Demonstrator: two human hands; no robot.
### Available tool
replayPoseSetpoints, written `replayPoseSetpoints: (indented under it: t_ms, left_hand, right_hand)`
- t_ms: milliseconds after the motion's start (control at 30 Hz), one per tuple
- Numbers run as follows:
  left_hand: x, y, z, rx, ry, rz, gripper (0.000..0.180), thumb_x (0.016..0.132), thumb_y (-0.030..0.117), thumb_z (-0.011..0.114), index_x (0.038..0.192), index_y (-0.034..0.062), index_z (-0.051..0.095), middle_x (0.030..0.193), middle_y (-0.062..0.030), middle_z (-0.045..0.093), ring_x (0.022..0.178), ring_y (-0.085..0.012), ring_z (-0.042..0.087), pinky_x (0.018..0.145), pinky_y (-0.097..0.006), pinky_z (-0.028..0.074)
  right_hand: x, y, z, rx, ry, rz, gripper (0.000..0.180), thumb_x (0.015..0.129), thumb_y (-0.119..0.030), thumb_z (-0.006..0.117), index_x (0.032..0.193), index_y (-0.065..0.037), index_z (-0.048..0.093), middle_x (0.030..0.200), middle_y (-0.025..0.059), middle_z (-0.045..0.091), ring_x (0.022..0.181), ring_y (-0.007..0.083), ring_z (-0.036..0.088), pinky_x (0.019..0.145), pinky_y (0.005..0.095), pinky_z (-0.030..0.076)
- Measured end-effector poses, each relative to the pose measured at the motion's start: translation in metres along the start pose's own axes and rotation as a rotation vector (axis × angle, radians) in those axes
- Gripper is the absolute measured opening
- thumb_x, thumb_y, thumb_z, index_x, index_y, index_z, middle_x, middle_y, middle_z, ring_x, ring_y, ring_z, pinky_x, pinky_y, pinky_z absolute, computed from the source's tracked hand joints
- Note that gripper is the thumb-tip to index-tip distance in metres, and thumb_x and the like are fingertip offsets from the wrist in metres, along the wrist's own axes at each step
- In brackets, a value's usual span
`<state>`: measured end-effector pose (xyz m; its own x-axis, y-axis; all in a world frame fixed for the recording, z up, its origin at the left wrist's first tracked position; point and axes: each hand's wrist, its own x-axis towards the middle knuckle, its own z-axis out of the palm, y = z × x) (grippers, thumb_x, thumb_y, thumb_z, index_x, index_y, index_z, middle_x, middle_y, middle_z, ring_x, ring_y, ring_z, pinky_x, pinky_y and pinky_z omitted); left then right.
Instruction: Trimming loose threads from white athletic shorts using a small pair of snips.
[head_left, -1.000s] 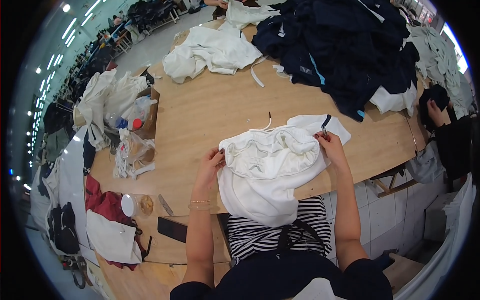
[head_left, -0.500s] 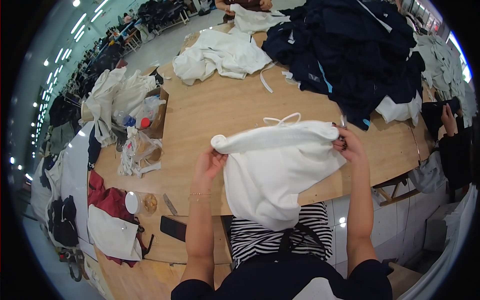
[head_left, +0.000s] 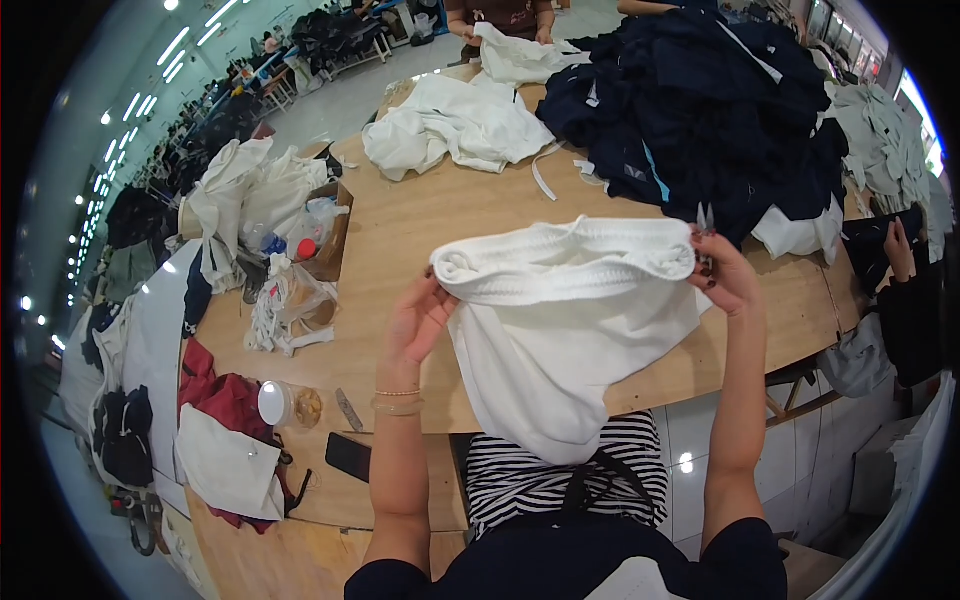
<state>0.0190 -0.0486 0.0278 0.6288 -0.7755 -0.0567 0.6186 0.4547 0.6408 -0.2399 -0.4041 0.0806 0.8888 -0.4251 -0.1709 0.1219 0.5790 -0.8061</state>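
A pair of white drawstring shorts or trousers (head_left: 580, 350) hangs between my hands over the near table edge, its elastic waistband stretched wide and its opening showing. My left hand (head_left: 424, 312) pinches the waistband's left end. At the right end, my right hand (head_left: 727, 275) grips the band, and the pointed metal blades of small thread snips (head_left: 706, 217) stick up from that hand. How the snips sit in the palm is hidden. The lower part of the garment droops towards my striped lap.
A dark navy garment pile (head_left: 690, 110) fills the back right, white garments (head_left: 455, 125) beside it. At the left stand a cardboard box (head_left: 340, 235), a lidded plastic jar (head_left: 290, 404) and a phone (head_left: 349, 456). Across the table another person (head_left: 500, 15) handles white cloth; a co-worker's hand (head_left: 898, 250) is at right.
Both hands have spread slightly apart and the right one has risen. The waistband, rolled before, now gapes with its inside visible. The view has shifted a little.
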Motion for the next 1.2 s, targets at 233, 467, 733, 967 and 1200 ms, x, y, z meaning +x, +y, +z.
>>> replayPoseSetpoints:
  t_ms: [233,467,733,967,1200]
  left_hand:
    - [0.027,-0.026,-0.038,0.229,0.185,-0.080,0.026,0.097,0.011,0.049,0.119,-0.0009,0.054,0.113,-0.0103,0.062,0.102,-0.0203,0.060,0.093,-0.033,0.051]
    - [0.015,-0.066,-0.044,0.169,0.394,-0.266,0.024,0.097,0.008,0.049,0.115,-0.0058,0.056,0.114,-0.0128,0.060,0.103,-0.0206,0.060,0.093,-0.033,0.054]
    - [0.008,-0.055,-0.028,0.175,0.175,-0.252,0.029,0.095,0.008,0.051,0.122,-0.0034,0.052,0.116,-0.0089,0.059,0.100,-0.0194,0.061,0.093,-0.032,0.052]
    - [0.056,0.048,0.044,0.842,0.225,0.057,0.027,0.087,0.010,0.060,0.112,-0.0015,0.060,0.099,-0.0046,0.065,0.084,-0.0123,0.062,0.072,-0.024,0.052]
    - [0.092,0.174,0.166,1.450,0.190,0.521,0.012,0.081,0.013,0.062,0.090,0.0058,0.067,0.072,0.0030,0.058,0.061,-0.0060,0.052,0.053,-0.020,0.040]
  right_hand:
    - [0.050,0.029,-0.051,-0.280,0.172,0.252,0.009,0.084,-0.013,0.068,0.083,-0.010,0.060,0.061,-0.0063,0.046,0.048,0.0035,0.038,0.040,0.0202,0.022]
    - [0.038,0.076,-0.054,-0.246,0.298,0.277,0.023,0.084,-0.016,0.070,0.072,-0.012,0.051,0.058,-0.0046,0.042,0.044,0.0049,0.034,0.038,0.0212,0.022]
    - [0.033,0.062,-0.037,-0.321,0.174,0.320,0.019,0.085,-0.014,0.069,0.081,-0.010,0.051,0.066,-0.0027,0.046,0.050,0.0047,0.039,0.040,0.0202,0.024]
    - [0.049,-0.043,0.033,-1.047,0.167,-0.224,0.013,0.071,-0.004,0.066,0.081,-0.005,0.058,0.067,-0.0006,0.054,0.057,0.0080,0.048,0.049,0.0249,0.036]
    - [0.054,-0.192,0.073,-1.411,0.235,-1.056,0.015,0.071,-0.014,0.065,0.084,-0.007,0.061,0.070,-0.0031,0.053,0.058,0.0072,0.046,0.052,0.0245,0.037]
